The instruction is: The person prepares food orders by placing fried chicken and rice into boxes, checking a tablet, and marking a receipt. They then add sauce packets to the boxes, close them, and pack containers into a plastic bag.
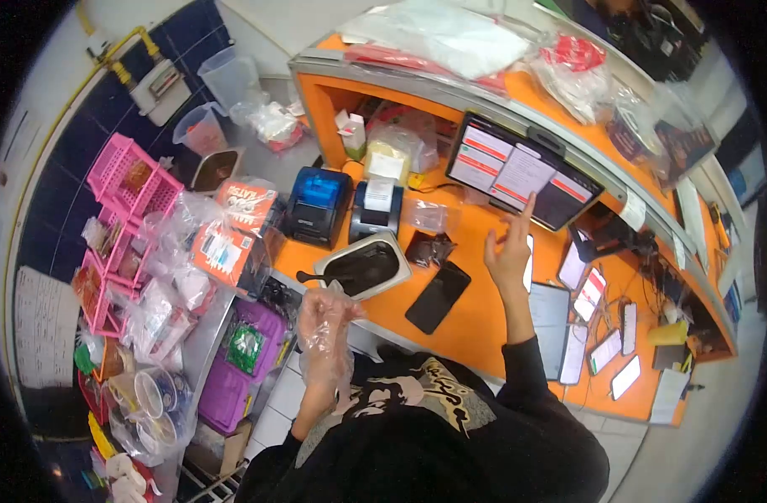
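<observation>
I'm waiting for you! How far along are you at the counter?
Done: left hand already gloved, dark sauce tray set out with its spoon. In hand: right hand points a finger at the tablet screen. Left: several red-topped cards show on it; the black phone lies untouched.

Black-framed tablet (502,164), propped tilted, screen lit, red-and-white panels

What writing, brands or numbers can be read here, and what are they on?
Nothing reads clearly.
Touchscreen: red and white panels, print too small.
Orange boxes: white lettering, too blurred.
Receipt in the grey printer: too small.
Wall sheet: too small.
Black shirt: pale print, illegible.
</observation>
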`<state>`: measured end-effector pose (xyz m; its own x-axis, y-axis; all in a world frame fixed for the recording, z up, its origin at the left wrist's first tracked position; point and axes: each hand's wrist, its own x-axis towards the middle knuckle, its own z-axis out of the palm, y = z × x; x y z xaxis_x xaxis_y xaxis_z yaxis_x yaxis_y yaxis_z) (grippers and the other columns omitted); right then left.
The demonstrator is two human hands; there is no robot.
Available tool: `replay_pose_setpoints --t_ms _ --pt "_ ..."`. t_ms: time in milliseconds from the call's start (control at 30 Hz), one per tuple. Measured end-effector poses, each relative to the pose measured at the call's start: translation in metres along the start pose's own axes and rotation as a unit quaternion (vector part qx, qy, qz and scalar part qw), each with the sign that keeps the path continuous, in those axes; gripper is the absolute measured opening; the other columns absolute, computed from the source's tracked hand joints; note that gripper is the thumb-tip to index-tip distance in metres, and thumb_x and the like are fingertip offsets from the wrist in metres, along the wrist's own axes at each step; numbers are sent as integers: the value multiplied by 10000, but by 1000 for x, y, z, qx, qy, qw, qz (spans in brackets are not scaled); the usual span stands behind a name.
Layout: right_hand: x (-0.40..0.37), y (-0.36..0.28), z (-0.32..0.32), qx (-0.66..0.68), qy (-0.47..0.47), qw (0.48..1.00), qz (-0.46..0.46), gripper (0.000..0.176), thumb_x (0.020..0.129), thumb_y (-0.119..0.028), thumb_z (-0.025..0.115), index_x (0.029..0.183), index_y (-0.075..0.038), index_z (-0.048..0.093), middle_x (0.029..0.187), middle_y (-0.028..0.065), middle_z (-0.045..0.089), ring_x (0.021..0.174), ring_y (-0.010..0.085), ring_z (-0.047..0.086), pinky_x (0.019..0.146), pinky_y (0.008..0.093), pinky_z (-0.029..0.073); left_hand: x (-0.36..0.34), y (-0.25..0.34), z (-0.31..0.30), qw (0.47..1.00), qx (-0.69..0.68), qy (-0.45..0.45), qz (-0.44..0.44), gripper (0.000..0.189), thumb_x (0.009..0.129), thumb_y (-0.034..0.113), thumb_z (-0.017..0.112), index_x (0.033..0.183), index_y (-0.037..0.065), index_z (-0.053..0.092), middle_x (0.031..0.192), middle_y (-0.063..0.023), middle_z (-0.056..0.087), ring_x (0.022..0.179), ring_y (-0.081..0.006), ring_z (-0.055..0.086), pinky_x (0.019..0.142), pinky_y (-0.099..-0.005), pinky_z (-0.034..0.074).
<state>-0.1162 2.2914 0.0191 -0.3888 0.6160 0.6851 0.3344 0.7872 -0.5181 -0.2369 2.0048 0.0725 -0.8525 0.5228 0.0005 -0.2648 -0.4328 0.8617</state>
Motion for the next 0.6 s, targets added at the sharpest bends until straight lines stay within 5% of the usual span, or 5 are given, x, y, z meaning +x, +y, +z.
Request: replay_pose_setpoints --t_ms 267,600 --pt "-22 13 13 -60 -54 996 40 233 799 -71 603 982 -36 463 1524 216 161 533 272 599 481 319 479 -4 0 1 999 31 9 -6 209 890 197 633 872 78 462 821 -46 522 769 -175 568 736 -302 505" --pt "-7 5 3 -32 -8 999 33 215 795 -78 617 964 -29 494 1512 213 210 527 203 607 473 270 479 -5 5 -7 998 46 28 -8 172 909 166 604 886 66 466 828 -51 516 789 -170 555 766 -325 493"
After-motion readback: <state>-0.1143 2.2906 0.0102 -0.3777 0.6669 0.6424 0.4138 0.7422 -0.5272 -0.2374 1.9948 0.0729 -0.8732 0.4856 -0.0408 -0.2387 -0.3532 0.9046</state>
